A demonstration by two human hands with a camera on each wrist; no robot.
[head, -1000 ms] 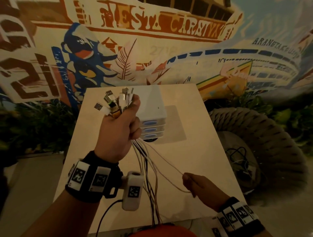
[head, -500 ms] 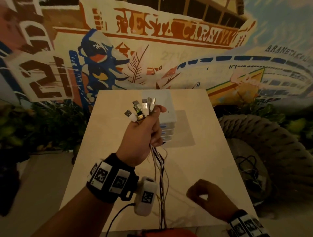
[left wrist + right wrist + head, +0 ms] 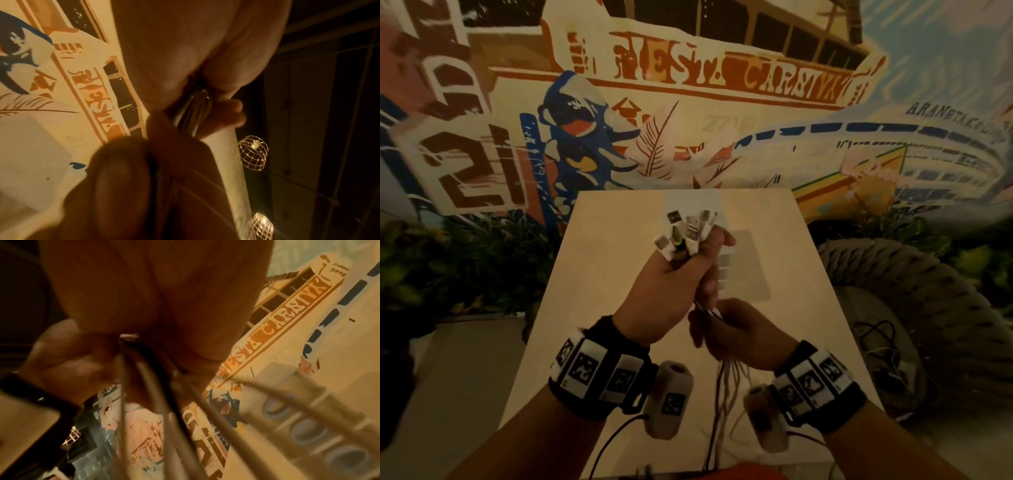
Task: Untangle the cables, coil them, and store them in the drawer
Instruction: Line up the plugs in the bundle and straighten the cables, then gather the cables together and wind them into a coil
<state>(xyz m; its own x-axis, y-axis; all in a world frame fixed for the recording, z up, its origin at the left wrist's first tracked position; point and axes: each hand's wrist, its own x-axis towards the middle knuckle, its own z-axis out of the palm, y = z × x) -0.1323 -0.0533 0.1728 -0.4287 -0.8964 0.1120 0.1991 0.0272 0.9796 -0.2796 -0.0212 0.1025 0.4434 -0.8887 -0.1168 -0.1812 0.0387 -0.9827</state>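
My left hand (image 3: 681, 270) is raised over the pale table (image 3: 599, 260) and grips a bundle of cables, whose USB plugs (image 3: 686, 233) fan out above the fist. Just below it my right hand (image 3: 726, 329) curls round the same cables (image 3: 726, 380), which hang down towards the table's near edge. In the right wrist view the cables (image 3: 144, 386) run out of the closed fingers. The left wrist view has the cables (image 3: 195, 112) passing between both hands. A small white drawer unit (image 3: 724, 270) with blue handles stands behind my left hand, mostly hidden.
A large woven rope seat (image 3: 914, 308) stands right of the table, with more dark cables (image 3: 876, 339) lying in it. A painted mural wall (image 3: 688, 102) rises behind the table, with plants (image 3: 465, 260) at its foot on the left.
My right hand has risen from low on the table to just under my left hand and closed round the bundle. The left hand has kept its grip.
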